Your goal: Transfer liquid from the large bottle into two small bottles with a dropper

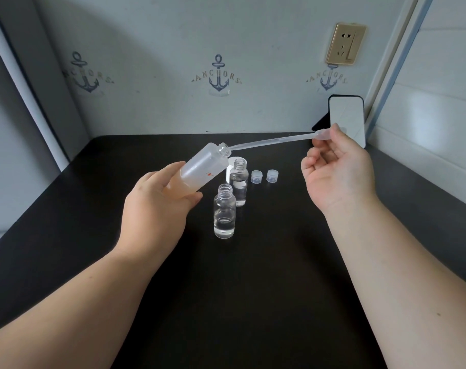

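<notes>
Left hand (157, 206) tilting large bottle (202, 171), right hand (335, 171) pinching dropper (274, 143) at its mouth

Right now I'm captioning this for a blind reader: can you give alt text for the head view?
A left hand holds a large frosted bottle tilted, while the right hand pinches a dropper whose tip is at the bottle's mouth. Two small open bottles and two caps stand on the dark table.

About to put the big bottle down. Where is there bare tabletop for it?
Bare table lies between the two forearms, in front of the near small bottle. More lies left of the left hand. It is crowded behind: the far small bottle, a white cap, two clear caps, and the phone at the right wall.
</notes>
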### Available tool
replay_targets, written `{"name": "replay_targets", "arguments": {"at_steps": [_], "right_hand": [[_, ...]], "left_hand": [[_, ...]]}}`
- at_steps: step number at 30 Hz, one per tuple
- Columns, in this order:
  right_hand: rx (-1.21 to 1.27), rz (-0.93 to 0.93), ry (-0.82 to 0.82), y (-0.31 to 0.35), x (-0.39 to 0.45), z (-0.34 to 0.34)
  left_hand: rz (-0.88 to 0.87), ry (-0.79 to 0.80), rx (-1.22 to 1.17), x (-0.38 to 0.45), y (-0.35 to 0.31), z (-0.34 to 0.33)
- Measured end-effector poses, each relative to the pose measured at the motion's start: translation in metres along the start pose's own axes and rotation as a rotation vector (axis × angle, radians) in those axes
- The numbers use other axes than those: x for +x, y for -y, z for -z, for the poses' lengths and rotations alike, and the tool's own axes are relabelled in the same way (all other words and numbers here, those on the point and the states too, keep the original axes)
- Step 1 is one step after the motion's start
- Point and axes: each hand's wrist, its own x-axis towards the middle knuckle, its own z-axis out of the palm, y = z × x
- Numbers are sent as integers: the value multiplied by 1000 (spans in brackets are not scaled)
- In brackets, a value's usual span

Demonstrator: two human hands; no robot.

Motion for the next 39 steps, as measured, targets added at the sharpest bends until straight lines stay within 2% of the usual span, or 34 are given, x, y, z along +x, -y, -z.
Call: {"name": "replay_targets", "arguments": {"at_steps": [17, 23, 32, 37, 39], "right_hand": [[176, 8, -29, 2, 3, 3], [154, -16, -32, 1, 3, 3], [105, -23, -30, -1, 5, 4], [73, -23, -30, -2, 5, 3], [67, -23, -28, -2, 5, 3]], "left_hand": [[64, 6, -151, 0, -2, 1], [87, -18, -161, 3, 3, -3], [115, 54, -202, 3, 3, -4], [126, 23, -348, 0, -1, 5], [80, -47, -362, -3, -3, 10]]}}
